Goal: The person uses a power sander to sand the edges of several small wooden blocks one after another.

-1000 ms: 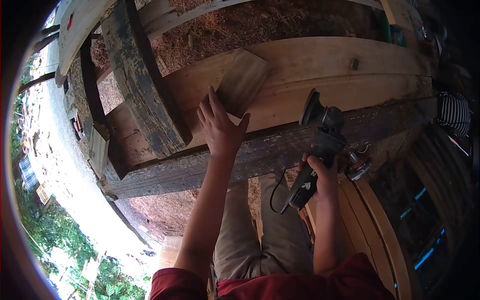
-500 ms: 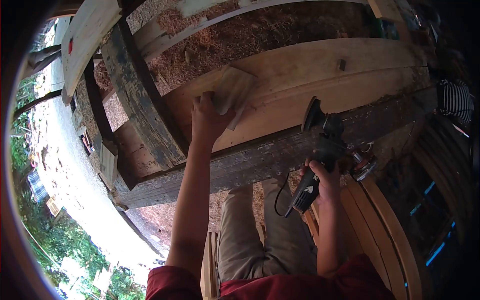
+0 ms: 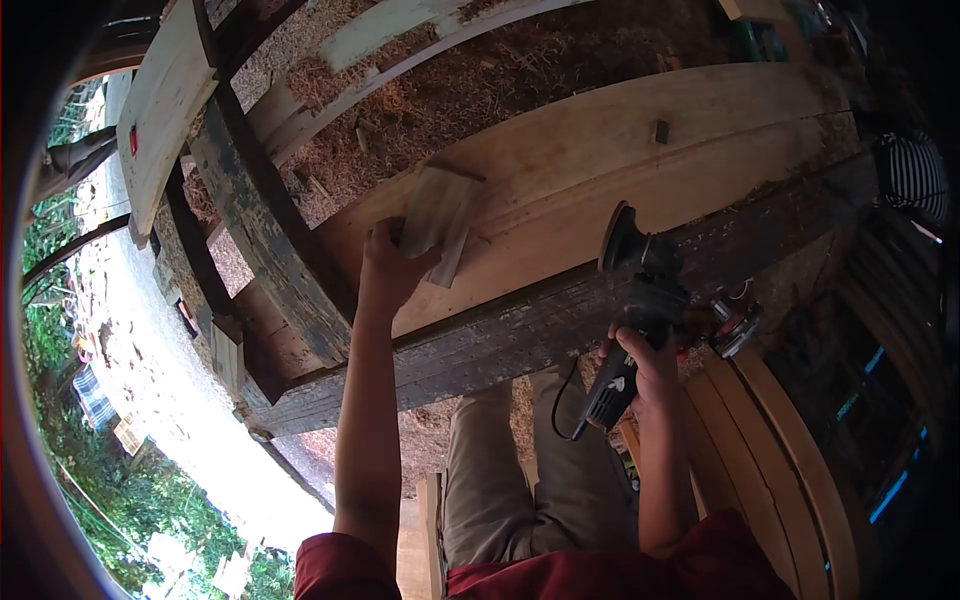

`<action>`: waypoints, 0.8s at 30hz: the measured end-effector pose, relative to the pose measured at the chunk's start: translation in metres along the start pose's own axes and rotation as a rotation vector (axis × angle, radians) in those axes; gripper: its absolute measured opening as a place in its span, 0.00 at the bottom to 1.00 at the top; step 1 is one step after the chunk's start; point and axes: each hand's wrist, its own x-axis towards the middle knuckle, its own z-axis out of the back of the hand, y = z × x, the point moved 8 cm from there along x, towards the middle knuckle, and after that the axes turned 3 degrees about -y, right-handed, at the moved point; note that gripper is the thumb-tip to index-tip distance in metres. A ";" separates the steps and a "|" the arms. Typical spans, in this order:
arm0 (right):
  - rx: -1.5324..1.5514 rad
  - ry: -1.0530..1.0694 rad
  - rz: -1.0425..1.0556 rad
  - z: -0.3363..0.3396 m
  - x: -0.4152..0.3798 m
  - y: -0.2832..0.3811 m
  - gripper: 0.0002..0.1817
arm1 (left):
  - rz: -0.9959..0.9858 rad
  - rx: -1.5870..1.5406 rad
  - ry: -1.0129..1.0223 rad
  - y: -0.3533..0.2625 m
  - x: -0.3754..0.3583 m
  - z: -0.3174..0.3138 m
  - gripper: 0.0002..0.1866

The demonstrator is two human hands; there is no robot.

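Observation:
My left hand is closed round the near edge of a short piece of wood, which overlaps the broad pale plank in this view. My right hand grips the body of an angle grinder. The grinder's round black pad points up and to the left, over the near edge of the plank. A power cord loops from the tool's rear end. Below it runs a dark, weathered beam.
A small dark block rests on the plank. Old painted timber crosses at the left. Another tool with a metal disc lies right of the grinder. Wood shavings cover the ground, and curved boards stand at the lower right.
My left hand and the piece of wood have shifted left and a little downward in view. The whole scene has tilted slightly; the grinder has stayed nearly in place.

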 end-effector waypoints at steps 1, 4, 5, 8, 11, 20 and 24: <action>0.007 -0.012 0.003 0.002 0.001 0.001 0.20 | 0.007 0.000 0.003 0.000 0.000 0.000 0.41; 0.005 -0.040 -0.010 0.003 0.000 0.007 0.22 | -0.007 -0.012 -0.009 -0.002 -0.002 0.003 0.40; 0.006 -0.038 -0.011 0.002 0.001 0.009 0.21 | -0.025 -0.004 -0.020 -0.004 -0.004 0.003 0.40; 0.009 -0.032 -0.015 0.001 0.001 0.011 0.21 | -0.037 0.010 -0.047 -0.008 -0.011 0.005 0.40; -0.014 -0.026 -0.012 0.003 0.002 0.012 0.22 | -0.010 0.027 -0.065 -0.013 -0.021 -0.001 0.38; -0.073 0.028 0.029 0.011 0.003 0.012 0.25 | 0.003 -0.158 -0.135 -0.043 -0.050 -0.023 0.30; -0.078 0.057 0.034 0.007 -0.003 0.015 0.26 | -0.077 -0.142 -0.218 -0.049 -0.061 -0.009 0.29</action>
